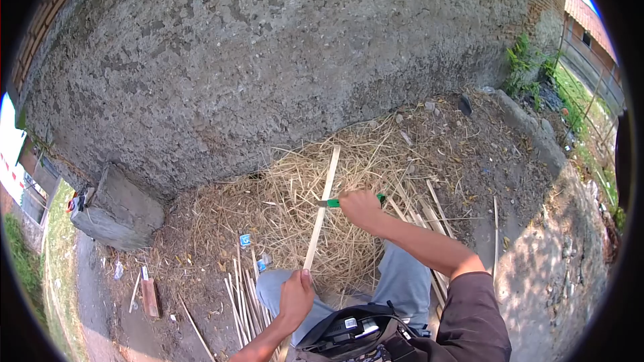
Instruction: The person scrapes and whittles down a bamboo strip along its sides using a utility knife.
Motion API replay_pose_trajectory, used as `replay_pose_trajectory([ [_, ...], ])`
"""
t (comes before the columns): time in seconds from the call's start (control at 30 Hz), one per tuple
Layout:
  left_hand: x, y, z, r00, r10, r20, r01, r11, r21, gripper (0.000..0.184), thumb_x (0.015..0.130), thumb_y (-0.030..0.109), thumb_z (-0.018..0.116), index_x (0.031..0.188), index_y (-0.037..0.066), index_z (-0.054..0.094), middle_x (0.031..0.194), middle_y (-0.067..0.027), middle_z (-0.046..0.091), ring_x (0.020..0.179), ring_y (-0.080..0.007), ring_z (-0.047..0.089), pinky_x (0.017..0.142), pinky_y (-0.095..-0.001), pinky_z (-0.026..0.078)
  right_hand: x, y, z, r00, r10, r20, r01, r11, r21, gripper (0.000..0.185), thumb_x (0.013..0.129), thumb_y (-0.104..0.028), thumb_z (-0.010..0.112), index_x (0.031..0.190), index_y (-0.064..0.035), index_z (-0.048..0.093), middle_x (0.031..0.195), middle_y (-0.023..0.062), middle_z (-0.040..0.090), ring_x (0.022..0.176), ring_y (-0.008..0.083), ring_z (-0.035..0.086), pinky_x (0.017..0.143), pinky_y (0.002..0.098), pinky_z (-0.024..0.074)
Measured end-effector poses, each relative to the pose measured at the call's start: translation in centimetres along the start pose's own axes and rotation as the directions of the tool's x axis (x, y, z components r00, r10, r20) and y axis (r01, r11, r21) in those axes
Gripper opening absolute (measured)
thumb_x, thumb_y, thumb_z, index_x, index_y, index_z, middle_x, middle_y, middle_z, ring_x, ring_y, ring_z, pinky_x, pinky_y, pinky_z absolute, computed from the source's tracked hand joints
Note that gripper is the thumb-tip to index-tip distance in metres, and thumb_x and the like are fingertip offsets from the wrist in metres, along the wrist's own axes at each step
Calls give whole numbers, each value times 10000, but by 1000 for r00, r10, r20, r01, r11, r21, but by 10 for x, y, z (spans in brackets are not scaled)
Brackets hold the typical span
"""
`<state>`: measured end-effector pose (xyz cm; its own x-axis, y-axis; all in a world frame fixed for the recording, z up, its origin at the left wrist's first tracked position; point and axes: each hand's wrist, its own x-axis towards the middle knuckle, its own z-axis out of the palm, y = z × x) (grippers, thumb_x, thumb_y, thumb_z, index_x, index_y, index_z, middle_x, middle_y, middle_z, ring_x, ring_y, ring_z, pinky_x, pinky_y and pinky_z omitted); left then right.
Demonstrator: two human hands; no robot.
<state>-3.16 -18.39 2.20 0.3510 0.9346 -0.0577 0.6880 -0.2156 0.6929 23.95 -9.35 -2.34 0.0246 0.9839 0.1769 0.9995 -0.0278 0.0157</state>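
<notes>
A long pale strip of wood or bamboo (331, 174) slants up from my left knee over the straw-like shavings. Its lower part is gripped by my left hand (295, 300), thumb along the strip, close to the knee. My right hand (360, 208) is wrapped around the green handle of a utility knife (333, 203). The knife lies across the strip around its middle, with the blade end at the strip's left edge. Whether the blade bites into the strip is too small to tell.
Shavings (282, 188) cover the ground before a rough grey wall (268, 60). Several thin strips (243, 302) lie beside my left leg, more (436, 211) to the right. A concrete block (127, 208) stands left, near a brick piece (149, 297). An open bag (355, 332) rests at my waist.
</notes>
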Motion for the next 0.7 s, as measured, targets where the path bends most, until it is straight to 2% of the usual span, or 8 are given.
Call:
replay_pose_trajectory([
  [0.1,-10,7,-9,996,-4,94,0,999,36,318,1026,226,457,901,-27,602,702,-272,623,708,-492,624,624,-547,465,1,27,-9,1000,20,-14,-20,999,44,70,804,-83,639,843,-44,682,749,107,716,702,269,731,584,418,585],
  [0.23,-3,4,-1,999,10,31,-10,1000,3,312,1026,225,458,906,-25,602,681,-269,619,687,-496,620,613,-557,461,-4,9,-30,1000,19,-20,-19,1000,-5,50,806,-70,637,815,-58,685,753,87,704,717,255,729,576,381,577],
  [0.3,-13,5,-6,999,15,39,-15,1000,1,326,1024,208,461,839,-20,602,672,-242,611,624,-438,622,591,-484,466,2,35,-25,993,92,-69,-88,994,57,42,800,-73,648,818,-55,682,782,82,707,738,249,731,584,370,578],
  [0.43,-1,1,6,999,29,33,-31,999,42,334,1025,218,464,841,-23,605,672,-247,610,636,-441,626,593,-484,468,4,32,-29,998,54,13,-54,999,5,47,801,-71,652,831,-53,684,805,89,719,741,248,731,591,372,580],
  [0.53,-21,-2,4,995,9,99,-10,1000,7,327,1031,226,454,887,-26,604,688,-282,616,677,-496,620,619,-561,463,1,37,-13,989,113,94,-112,994,-14,37,795,-64,656,813,-58,688,809,106,721,735,258,730,598,383,581],
  [0.6,-31,-1,-1,985,84,152,-89,996,30,322,1029,226,458,894,-26,607,687,-278,618,677,-492,622,618,-551,472,5,106,0,967,254,-15,-252,966,53,60,800,-61,643,838,-39,684,790,153,709,735,302,724,607,419,573],
  [0.63,-24,-2,-4,987,89,135,-94,995,34,322,1029,226,458,894,-26,607,687,-278,618,677,-492,622,618,-551,472,10,102,-8,969,246,-31,-244,968,56,60,800,-61,643,838,-39,684,790,153,709,735,302,724,607,419,573],
  [0.7,-20,-8,-2,993,-36,109,31,998,51,316,1023,209,472,853,-20,607,674,-246,612,627,-423,631,581,-472,465,-6,89,-18,946,297,-127,-283,952,118,104,800,-73,650,886,-17,666,784,201,691,749,361,707,627,470,557],
])
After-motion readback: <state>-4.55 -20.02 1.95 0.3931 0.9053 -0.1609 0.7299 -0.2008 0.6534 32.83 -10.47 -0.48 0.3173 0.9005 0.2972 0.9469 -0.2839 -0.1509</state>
